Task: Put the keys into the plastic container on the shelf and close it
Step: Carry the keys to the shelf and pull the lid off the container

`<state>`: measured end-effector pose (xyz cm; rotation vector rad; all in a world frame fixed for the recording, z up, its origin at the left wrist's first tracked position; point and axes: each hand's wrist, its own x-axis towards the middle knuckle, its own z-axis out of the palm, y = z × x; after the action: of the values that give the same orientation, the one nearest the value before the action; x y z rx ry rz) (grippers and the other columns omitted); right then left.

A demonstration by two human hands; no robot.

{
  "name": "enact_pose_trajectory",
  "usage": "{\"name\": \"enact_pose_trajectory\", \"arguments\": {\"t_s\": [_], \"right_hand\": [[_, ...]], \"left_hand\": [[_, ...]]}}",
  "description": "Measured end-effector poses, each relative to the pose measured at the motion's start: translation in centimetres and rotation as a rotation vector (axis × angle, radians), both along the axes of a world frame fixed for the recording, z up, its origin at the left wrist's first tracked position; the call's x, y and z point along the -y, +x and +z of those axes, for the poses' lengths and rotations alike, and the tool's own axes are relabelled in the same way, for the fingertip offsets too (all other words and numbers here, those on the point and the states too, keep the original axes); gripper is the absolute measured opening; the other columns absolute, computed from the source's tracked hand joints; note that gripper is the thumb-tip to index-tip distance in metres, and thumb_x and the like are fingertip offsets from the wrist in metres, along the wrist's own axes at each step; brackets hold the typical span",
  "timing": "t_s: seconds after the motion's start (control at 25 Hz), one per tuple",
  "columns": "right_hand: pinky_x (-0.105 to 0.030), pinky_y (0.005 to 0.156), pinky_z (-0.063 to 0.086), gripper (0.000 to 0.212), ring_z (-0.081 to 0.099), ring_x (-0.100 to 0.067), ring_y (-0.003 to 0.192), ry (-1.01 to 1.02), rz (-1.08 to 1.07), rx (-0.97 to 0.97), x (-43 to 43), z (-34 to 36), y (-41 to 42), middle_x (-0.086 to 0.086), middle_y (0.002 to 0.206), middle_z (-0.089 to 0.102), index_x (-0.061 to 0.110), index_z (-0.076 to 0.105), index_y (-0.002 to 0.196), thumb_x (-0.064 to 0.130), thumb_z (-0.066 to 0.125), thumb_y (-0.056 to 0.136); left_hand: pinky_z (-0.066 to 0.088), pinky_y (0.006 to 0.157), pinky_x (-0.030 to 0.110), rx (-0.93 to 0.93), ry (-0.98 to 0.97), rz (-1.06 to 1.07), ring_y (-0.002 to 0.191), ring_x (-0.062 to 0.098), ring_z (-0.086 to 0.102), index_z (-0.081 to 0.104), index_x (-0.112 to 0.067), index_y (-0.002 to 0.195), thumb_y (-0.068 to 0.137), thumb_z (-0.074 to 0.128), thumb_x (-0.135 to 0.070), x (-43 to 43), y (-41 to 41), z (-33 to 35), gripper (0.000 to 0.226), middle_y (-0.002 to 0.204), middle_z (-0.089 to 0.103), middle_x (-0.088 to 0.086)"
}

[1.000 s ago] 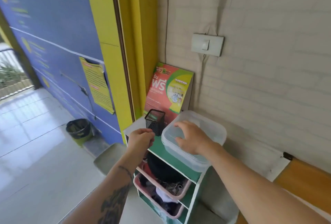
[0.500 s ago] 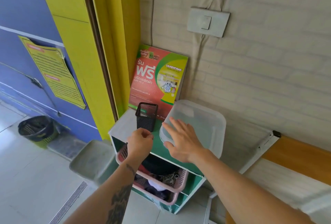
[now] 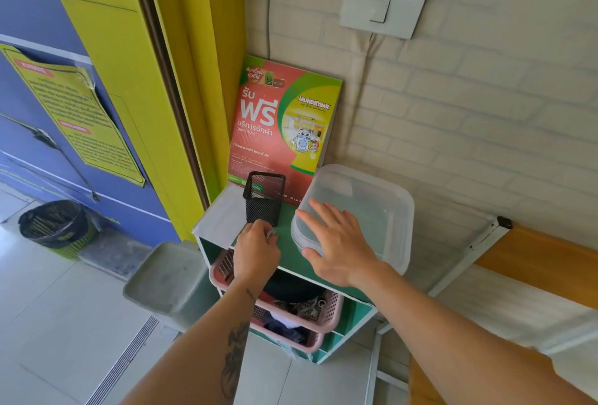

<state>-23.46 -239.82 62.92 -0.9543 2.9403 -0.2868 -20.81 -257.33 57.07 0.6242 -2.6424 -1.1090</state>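
Note:
A translucent plastic container (image 3: 382, 207) with its lid on stands on the green top of a small shelf (image 3: 288, 262), against the brick wall. My right hand (image 3: 336, 242) lies flat on the lid's near left corner, fingers spread. My left hand (image 3: 257, 252) is curled into a fist just left of the container, in front of a black mesh cup (image 3: 263, 199). A small silvery bit, apparently the keys (image 3: 270, 235), pokes out at its fingertips; the rest is hidden in the fist.
A red and green laundry poster (image 3: 284, 126) leans on the wall behind the cup. Pink baskets (image 3: 323, 314) with clothes fill the shelf below. A grey bin (image 3: 161, 275) sits on the floor left of the shelf, a black-lined waste basket (image 3: 55, 223) farther left. A wooden bench (image 3: 534, 265) stands to the right.
My right hand has slid from the lid's middle to its near left corner and spread its fingers. My left hand stays closed by the mesh cup. The view has moved closer.

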Motion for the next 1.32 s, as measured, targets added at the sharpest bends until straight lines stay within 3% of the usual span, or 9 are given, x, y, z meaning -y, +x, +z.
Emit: {"name": "enact_pose_trajectory", "arguments": {"t_s": [0.24,0.44,0.64,0.92,1.08,1.2,1.32], "right_hand": [[-0.052,0.118,0.011,0.071,0.012,-0.025,0.149,-0.011,-0.007,0.016,0.0,0.0,0.0,-0.001,0.165,0.015,0.033,0.024,0.153,0.045,0.051,0.089],[-0.05,0.113,0.021,0.068,0.022,-0.024,0.143,-0.017,-0.023,-0.005,0.3,0.5,-0.2,0.0,0.159,0.024,0.033,0.031,0.149,0.043,0.053,0.085],[-0.048,0.102,0.036,0.067,0.036,-0.027,0.132,0.071,0.01,-0.052,0.7,1.7,-0.6,-0.001,0.152,0.032,0.03,0.035,0.145,0.043,0.056,0.083],[-0.049,0.095,0.043,0.078,0.04,-0.035,0.126,0.259,0.041,-0.055,1.1,3.1,-1.1,-0.014,0.148,0.033,0.024,0.024,0.151,0.049,0.057,0.084],[-0.049,0.091,0.047,0.081,0.042,-0.035,0.122,0.3,0.04,-0.072,1.7,3.4,-1.0,-0.017,0.141,0.038,0.015,0.023,0.149,0.048,0.056,0.085],[-0.045,0.081,0.048,0.08,0.044,-0.035,0.116,0.319,0.051,-0.084,2.2,3.2,-0.7,-0.019,0.133,0.043,0.008,0.025,0.147,0.046,0.056,0.084],[-0.044,0.074,0.049,0.079,0.049,-0.038,0.11,0.361,0.084,-0.121,2.8,3.1,-0.6,-0.026,0.127,0.048,0.001,0.026,0.145,0.041,0.056,0.084]], "left_hand": [[0.052,0.071,0.036,-0.039,-0.004,0.039,0.087,0.023,0.062,0.069,-0.019,0.101,0.084,0.056,-0.012,0.4,0.4,-0.3,0.023,0.104,0.063,-0.001],[0.046,0.056,0.019,-0.07,0.397,0.054,0.067,0.011,0.064,0.069,-0.028,0.088,0.086,0.059,-0.016,-0.4,0.8,0.9,0.016,0.083,0.07,-0.006],[0.056,0.066,0.029,-0.032,0.777,0.092,0.067,0.015,0.065,0.071,-0.015,0.092,0.089,0.06,-0.01,-1.9,1.7,1.0,0.013,0.076,0.07,0.005],[0.053,0.064,0.028,-0.007,1.254,0.189,0.068,0.018,0.062,0.067,-0.003,0.095,0.092,0.059,-0.003,-3.1,1.2,1.4,0.009,0.074,0.064,0.01],[0.053,0.061,0.025,-0.009,1.339,0.19,0.064,0.017,0.06,0.067,-0.004,0.092,0.091,0.059,0.001,-3.4,1.0,1.6,0.01,0.072,0.064,0.01],[0.054,0.065,0.027,-0.022,1.322,0.202,0.063,0.017,0.059,0.068,-0.002,0.091,0.09,0.057,0.005,-3.6,0.9,1.6,0.013,0.074,0.064,0.012],[0.055,0.059,0.026,-0.041,1.306,0.208,0.059,0.017,0.058,0.068,0.002,0.094,0.089,0.056,0.008,-3.7,0.8,1.7,0.015,0.073,0.062,0.013]]}}
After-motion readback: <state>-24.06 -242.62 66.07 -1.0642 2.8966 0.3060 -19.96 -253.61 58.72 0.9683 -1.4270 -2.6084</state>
